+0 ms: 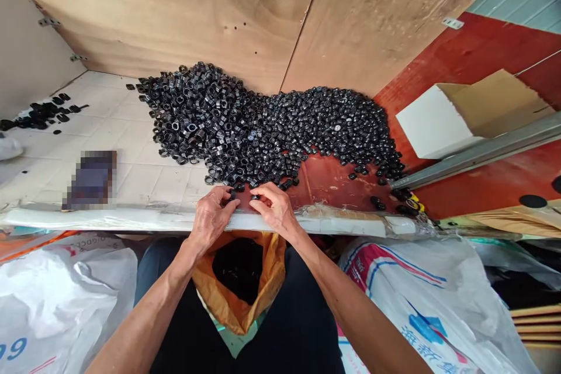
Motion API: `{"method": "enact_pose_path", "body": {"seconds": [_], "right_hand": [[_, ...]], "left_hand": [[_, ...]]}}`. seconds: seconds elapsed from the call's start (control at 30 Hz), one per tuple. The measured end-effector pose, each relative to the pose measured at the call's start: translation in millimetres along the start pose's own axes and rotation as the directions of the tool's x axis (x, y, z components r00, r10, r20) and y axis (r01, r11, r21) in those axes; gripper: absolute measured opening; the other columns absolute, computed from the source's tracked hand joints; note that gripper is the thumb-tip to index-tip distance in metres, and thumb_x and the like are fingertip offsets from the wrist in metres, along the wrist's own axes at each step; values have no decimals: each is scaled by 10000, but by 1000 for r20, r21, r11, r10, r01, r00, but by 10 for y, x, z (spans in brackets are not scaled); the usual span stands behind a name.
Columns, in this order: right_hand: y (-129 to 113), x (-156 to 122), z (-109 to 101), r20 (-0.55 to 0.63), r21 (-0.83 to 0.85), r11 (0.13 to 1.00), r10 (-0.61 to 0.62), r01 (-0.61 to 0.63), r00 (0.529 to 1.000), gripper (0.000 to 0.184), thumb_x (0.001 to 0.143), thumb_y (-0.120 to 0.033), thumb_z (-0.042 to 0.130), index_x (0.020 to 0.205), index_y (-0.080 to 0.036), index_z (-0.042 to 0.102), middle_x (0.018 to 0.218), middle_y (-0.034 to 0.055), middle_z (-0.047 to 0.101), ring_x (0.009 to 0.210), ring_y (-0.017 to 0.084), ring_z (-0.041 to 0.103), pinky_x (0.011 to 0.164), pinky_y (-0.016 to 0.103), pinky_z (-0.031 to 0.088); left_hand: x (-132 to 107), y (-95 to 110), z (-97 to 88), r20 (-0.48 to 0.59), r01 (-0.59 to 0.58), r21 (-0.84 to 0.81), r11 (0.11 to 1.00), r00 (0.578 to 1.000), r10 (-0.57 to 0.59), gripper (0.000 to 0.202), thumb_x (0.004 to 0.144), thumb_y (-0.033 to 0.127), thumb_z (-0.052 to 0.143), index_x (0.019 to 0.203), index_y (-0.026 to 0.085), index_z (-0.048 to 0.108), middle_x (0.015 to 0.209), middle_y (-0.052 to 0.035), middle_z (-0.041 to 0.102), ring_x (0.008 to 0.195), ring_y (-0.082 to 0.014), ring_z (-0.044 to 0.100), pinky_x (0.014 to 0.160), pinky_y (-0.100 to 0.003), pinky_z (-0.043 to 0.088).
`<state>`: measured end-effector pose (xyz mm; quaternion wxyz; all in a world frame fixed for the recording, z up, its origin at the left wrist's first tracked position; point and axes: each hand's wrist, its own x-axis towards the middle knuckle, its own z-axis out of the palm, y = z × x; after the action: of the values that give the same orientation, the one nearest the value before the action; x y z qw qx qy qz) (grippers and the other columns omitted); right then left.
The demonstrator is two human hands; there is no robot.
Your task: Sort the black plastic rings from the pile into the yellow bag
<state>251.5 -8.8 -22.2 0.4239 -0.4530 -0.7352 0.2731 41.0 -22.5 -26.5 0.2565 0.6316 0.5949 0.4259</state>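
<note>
A person's left hand (210, 219) pinches a small black ring (232, 195) at the edge of the tiled bench (144, 187), the right hand (276, 207) curled just beside it, its hold impossible to tell, before a heaped pile of black rings (263, 134); an orange sack (272, 269) gapes below.

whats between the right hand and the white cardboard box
In the head view, the right hand and white cardboard box have the red-brown board and the tail of the pile of black rings between them.
</note>
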Motion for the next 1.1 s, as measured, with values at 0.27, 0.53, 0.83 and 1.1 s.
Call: {"method": "enact_pose_path", "body": {"seconds": [0.27,0.53,0.83,1.1], "right_hand": [[-59,57,33,80,219,970,91,-107,993,235,932,-249,664,1125,-252,798,1115,73,674,954,196,692,771,307,623],[-168,72,245,69,458,856,233,-239,970,276,832,-316,799,1093,-232,761,1087,47,733,928,181,713,825,307,639],[-161,56,286,11,413,898,161,-151,987,190,891,-320,765,1064,-253,803,1127,60,725,1035,203,705,846,307,631],[-199,39,244,-12,409,902,154,-136,988,168,888,-350,785,1020,-249,800,1110,71,740,1025,228,720,862,354,635]], "left_hand": [[3,9,-69,100,49,-365,930,995,-13,271,798,411,840,782,203,667,1084,-65,754,962,-216,728,847,-328,597],[17,54,-135,151,143,-533,834,986,-73,337,730,404,910,696,183,657,1109,-95,758,985,-226,720,916,-368,590],[39,83,-183,159,87,-460,884,987,-15,289,783,473,880,783,202,780,1077,-98,767,1001,-241,709,940,-381,570],[15,95,-127,169,214,-649,730,976,-135,421,700,385,937,987,202,688,997,-37,745,869,-170,719,855,-321,615]]}}
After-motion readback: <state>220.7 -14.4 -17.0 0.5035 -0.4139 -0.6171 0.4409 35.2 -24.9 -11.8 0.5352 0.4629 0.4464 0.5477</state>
